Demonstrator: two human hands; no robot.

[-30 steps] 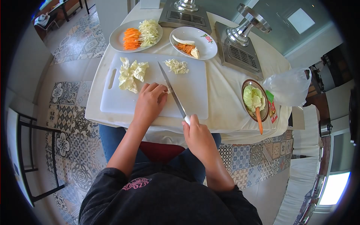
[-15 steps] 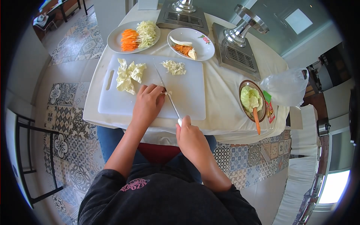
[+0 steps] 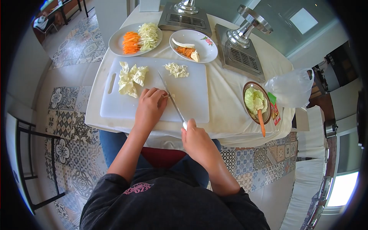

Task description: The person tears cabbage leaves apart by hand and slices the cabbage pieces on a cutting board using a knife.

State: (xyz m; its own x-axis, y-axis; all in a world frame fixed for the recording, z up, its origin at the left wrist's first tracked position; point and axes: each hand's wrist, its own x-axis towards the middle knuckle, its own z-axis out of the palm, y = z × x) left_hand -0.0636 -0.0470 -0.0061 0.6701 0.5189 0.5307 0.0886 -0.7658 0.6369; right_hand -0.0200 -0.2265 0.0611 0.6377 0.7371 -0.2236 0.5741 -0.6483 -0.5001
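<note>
While your right hand (image 3: pixel 198 142) grasps the knife (image 3: pixel 176 107) by its white handle, your left hand (image 3: pixel 150 105) rests on the board (image 3: pixel 191 103) with its fingers bent, the tips just beside the blade. What lies under those fingers is mostly hidden, so I cannot tell whether they pinch anything; a few pale bits (image 3: pixel 172 96) show next to the blade there. The knife slants across the board, its point toward the far side and its handle by the edge closest to you. Beyond your left hand, the leaves (image 3: pixel 131 76) lie in a loose heap on the left part of the board, just right of its slot (image 3: pixel 111 83). Right of the knife's point, near the far edge, sits a small pile of chopped cabbage (image 3: pixel 176 70).

Past the board you have a plate (image 3: pixel 115 46) with 2 heaps side by side, carrot strips (image 3: pixel 131 43) on the left and pale green shreds (image 3: pixel 148 36) on the right. Next to it, a flowered dish (image 3: pixel 209 53) holds carrot scraps (image 3: pixel 185 51) between 2 pale pieces. There are 2 metal stands farther back, 1 (image 3: pixel 186 22) behind the dish and 1 (image 3: pixel 243 57) to its right. To your right, a brown bowl (image 3: pixel 244 105) holds a green leaf (image 3: pixel 255 100) and a carrot (image 3: pixel 261 123), whose end juts over the rim toward you. Beside the bowl lie a packet (image 3: pixel 276 115) and a plastic bag (image 3: pixel 289 88), and a cream cloth (image 3: pixel 226 115) covers the table
</note>
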